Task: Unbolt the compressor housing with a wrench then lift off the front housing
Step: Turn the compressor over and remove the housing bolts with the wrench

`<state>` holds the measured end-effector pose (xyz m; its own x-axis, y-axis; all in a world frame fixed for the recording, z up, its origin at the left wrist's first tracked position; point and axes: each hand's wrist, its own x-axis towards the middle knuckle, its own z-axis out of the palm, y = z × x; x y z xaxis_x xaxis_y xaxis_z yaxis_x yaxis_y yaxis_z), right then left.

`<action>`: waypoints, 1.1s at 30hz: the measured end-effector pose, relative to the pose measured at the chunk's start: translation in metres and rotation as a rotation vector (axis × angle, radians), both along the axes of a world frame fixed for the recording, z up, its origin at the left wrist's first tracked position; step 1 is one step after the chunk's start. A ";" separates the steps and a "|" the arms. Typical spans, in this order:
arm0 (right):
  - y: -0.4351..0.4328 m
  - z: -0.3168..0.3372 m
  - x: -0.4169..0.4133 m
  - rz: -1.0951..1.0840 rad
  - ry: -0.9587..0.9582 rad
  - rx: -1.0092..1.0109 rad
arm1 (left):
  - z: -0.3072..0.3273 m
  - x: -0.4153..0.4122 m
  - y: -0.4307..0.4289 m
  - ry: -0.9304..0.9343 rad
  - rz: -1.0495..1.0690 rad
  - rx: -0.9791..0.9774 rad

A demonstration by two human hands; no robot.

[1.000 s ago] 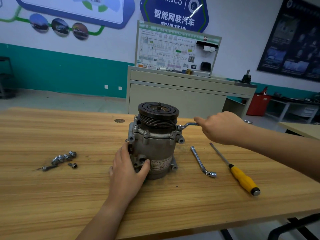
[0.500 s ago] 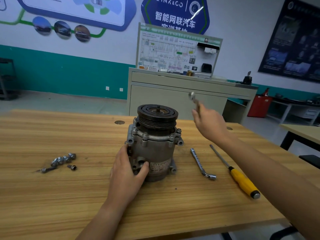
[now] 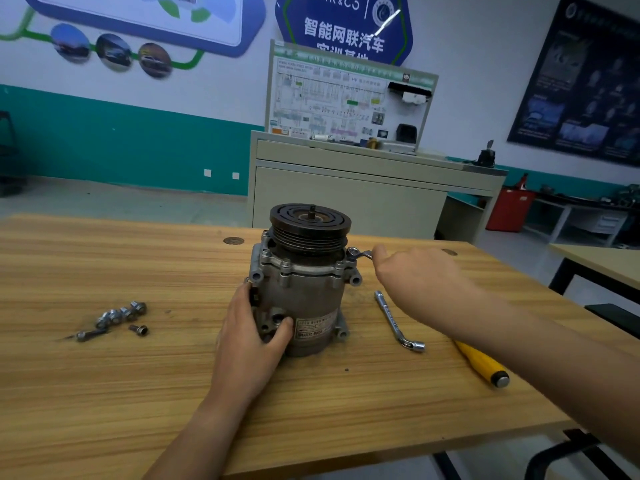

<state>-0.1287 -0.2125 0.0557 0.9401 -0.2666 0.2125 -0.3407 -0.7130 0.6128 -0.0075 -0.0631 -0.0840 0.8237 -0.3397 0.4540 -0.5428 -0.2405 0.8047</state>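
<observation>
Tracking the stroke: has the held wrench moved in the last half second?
Yes. The wrench came down from higher than the pulley to the compressor flange.

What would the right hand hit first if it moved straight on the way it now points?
The right hand, gripping the wrench, points at the compressor. It would likely meet the housing's bolted flange below the pulley first, where the wrench's ring end sits; depth is unclear from one view.

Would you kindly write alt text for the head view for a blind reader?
A left hand steadies an upright compressor on a wooden table while the right hand holds a wrench at an upper bolt. Loose bolts lie left; a second wrench and yellow screwdriver lie right.
</observation>
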 end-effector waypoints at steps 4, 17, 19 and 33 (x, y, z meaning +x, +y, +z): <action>-0.005 0.019 0.005 0.043 0.142 -0.082 | 0.001 0.000 0.001 0.014 -0.015 -0.028; -0.062 -0.005 0.060 0.081 -0.104 0.059 | -0.001 0.001 0.002 0.041 -0.034 -0.057; -0.063 -0.017 0.073 0.118 -0.204 0.112 | -0.002 0.001 0.003 0.053 -0.032 -0.058; -0.043 -0.025 -0.012 0.081 -0.508 0.359 | -0.002 0.007 0.000 -0.073 0.042 -0.018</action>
